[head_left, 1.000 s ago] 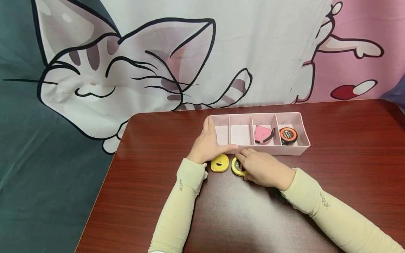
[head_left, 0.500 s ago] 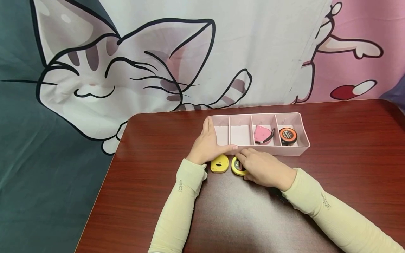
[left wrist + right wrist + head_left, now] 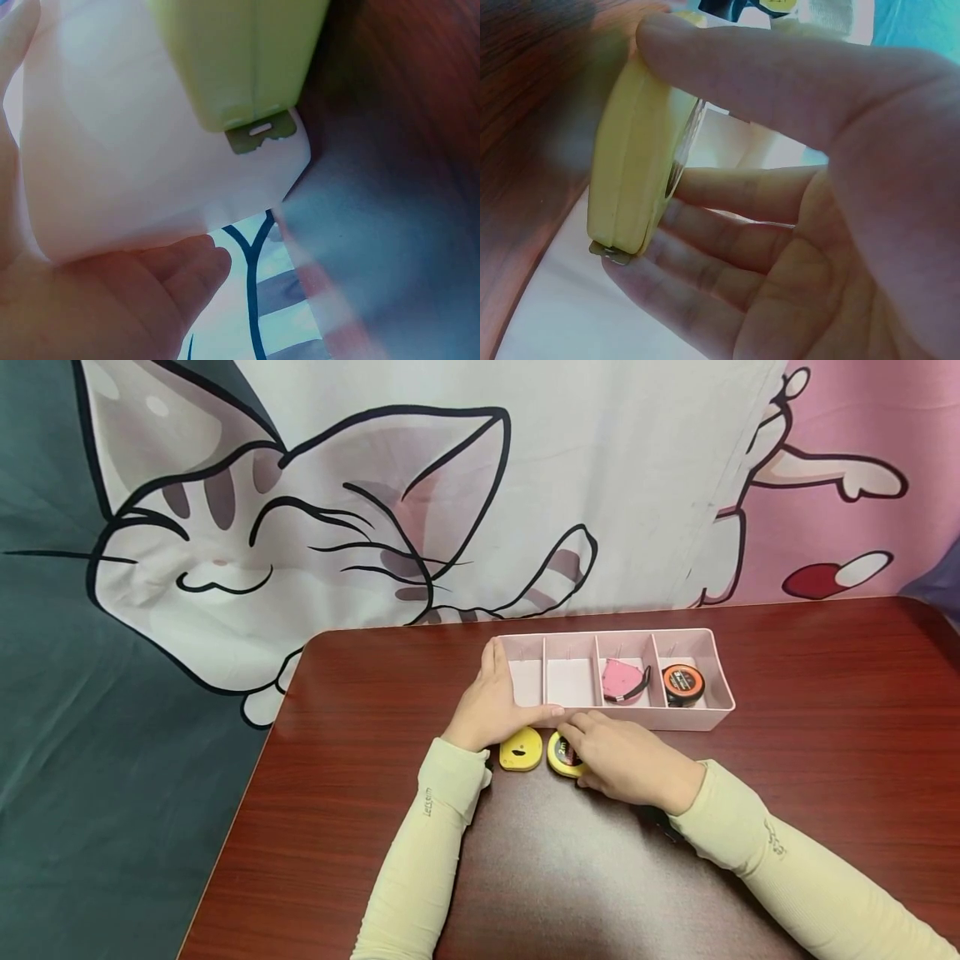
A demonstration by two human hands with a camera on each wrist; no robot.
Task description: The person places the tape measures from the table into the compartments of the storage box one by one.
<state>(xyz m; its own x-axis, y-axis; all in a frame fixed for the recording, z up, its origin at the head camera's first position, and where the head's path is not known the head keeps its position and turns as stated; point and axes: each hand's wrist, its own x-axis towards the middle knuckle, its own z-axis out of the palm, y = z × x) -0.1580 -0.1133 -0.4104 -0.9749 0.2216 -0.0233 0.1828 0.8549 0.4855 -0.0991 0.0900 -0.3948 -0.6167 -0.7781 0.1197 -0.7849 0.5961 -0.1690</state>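
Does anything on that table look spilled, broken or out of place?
Nothing looks spilled or damaged. Only a yellow tape measure and a labelled one in the right hand seem out of place: both are outside the pale pink box, while a pink case and an orange tape measure sit inside it.

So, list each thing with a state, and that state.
Pale pink plastic divided box: upright, open
Pink tape measure with black strap: third compartment from left
Round orange-and-black tape measure: rightmost compartment
Yellow rounded tape measure with black mark: outside box, blade retracted
Yellow rounded tape measure with dark label: gripped, blade retracted
Bare left hand: fingers against box's left end
Bare right hand: grips the labelled one
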